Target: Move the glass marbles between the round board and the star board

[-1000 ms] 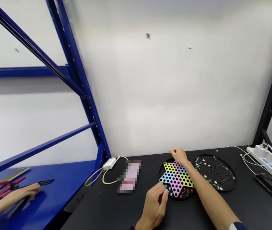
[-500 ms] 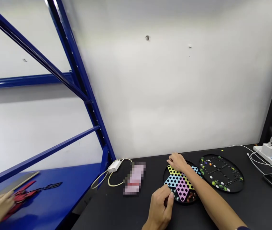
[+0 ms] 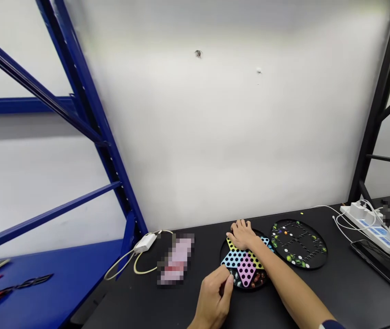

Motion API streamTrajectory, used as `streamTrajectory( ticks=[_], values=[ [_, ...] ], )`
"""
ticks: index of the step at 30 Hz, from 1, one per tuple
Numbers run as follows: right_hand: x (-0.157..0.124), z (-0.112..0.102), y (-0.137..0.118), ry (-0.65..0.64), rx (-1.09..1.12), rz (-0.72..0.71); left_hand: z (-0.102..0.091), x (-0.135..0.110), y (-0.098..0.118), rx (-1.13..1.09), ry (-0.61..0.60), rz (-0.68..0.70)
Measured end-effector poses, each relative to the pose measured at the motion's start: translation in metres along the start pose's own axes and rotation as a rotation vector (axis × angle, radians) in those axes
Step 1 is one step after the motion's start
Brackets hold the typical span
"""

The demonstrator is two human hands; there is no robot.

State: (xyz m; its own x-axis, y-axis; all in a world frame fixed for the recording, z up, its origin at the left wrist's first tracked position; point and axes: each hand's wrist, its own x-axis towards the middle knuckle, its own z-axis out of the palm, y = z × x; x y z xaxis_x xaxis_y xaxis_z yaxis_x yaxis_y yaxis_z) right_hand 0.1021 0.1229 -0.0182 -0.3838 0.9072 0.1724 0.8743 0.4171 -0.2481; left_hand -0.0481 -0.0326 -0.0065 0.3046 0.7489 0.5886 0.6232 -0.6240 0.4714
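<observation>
A round Chinese checkers board [image 3: 246, 267] with a coloured star full of holes lies on the black table. Marbles sit in pockets around the star, teal ones at the lower left and reddish-brown ones [image 3: 259, 278] at the lower right. My right hand [image 3: 242, 234] rests over the board's far left part, palm down, fingers stretched and slightly apart. At the near left rim is my left hand [image 3: 212, 294], its fingers curled in and the thumb against the index finger. Whatever that fist holds, if anything, is hidden.
Right of the board lies a round black lid-like tray [image 3: 299, 244] with green, white and orange marbles. Farther right are a power strip [image 3: 375, 230] with white cables and a black phone [image 3: 383, 267]. A pixelated pink item [image 3: 177, 258] and white adapter [image 3: 146, 243] lie left.
My view has turned right, so the table things appear farther left. My right hand's fingers have spread from a bunched pose. Another person's hand at far left has left the view.
</observation>
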Motion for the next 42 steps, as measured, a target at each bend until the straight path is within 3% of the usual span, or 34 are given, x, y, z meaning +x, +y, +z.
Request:
streamTrajectory(
  ticks=[5, 10, 13, 16, 21, 31, 34, 38, 40, 42],
  values=[
    [-0.005, -0.014, 0.013, 0.121, 0.259, 0.119, -0.003, 0.002, 0.003, -0.024, 0.015, 0.003],
    [-0.038, -0.045, 0.085, 0.366, 0.309, 0.323, -0.005, 0.005, 0.009, -0.014, -0.011, 0.032],
    [-0.066, -0.050, 0.132, 0.335, 0.298, 0.354, -0.004, 0.006, 0.010, 0.002, -0.026, 0.016],
    [-0.087, -0.042, 0.157, 0.257, 0.307, 0.280, -0.002, 0.008, 0.010, -0.010, -0.037, 0.007],
    [-0.097, -0.031, 0.151, 0.181, 0.228, 0.207, -0.002, 0.010, 0.011, -0.027, -0.037, -0.031],
    [-0.096, -0.031, 0.145, 0.266, 0.282, 0.196, 0.000, 0.009, 0.007, -0.029, -0.039, -0.053],
    [-0.091, -0.035, 0.146, 0.393, 0.536, 0.286, -0.001, 0.009, 0.007, -0.022, -0.030, -0.062],
    [-0.088, -0.048, 0.150, 0.592, 1.211, 0.452, -0.003, 0.010, 0.010, -0.014, -0.038, -0.065],
    [-0.090, -0.053, 0.152, 0.546, 1.308, 0.461, -0.004, 0.010, 0.011, -0.018, -0.053, -0.061],
    [-0.093, -0.054, 0.152, 0.451, 1.207, 0.479, -0.003, 0.010, 0.010, -0.025, -0.064, -0.058]
  ],
)
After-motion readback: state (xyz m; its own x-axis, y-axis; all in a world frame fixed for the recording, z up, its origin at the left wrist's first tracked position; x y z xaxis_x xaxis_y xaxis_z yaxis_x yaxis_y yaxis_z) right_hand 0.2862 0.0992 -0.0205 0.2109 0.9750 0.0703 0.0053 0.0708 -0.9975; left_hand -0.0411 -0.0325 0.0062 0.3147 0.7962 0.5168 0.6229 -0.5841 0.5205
